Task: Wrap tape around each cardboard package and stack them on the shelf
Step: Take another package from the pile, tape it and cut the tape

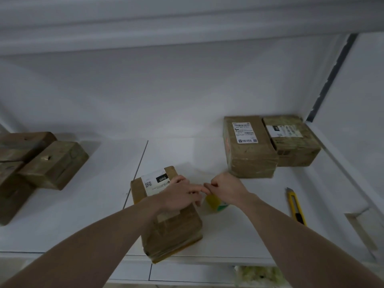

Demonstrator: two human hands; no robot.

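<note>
Cardboard package (166,213) with a white label marked 090 lies lengthwise on the white surface (239,235), its near end just over the front edge, and we have both hands at its far half. Our left hand (179,194) rests across the top of the package with the fingers bent over its right edge, the fingertips pointing towards the other hand. Our right hand (225,189) hangs just beside the package's right side with its fingers curled into a loose fist; fingertips of the two hands touch or nearly touch, and they seem to pinch something thin between them, though we cannot tell what it is. Below our right hand, a roll of tape (215,202) with a yellowish body sits on the surface, touching or just beside the package's right side and partly hidden by the wrist.

Towards the back right, two wrapped packages stand side by side against the wall: a larger labelled box (249,148) and a smaller labelled box (293,140), touching each other. On the far left a group of brown packages (39,161) lies stacked and overlapping. A yellow utility knife (296,206) lies on the surface to the right of our right forearm, well apart from the package, its blade end pointing away from us.
</note>
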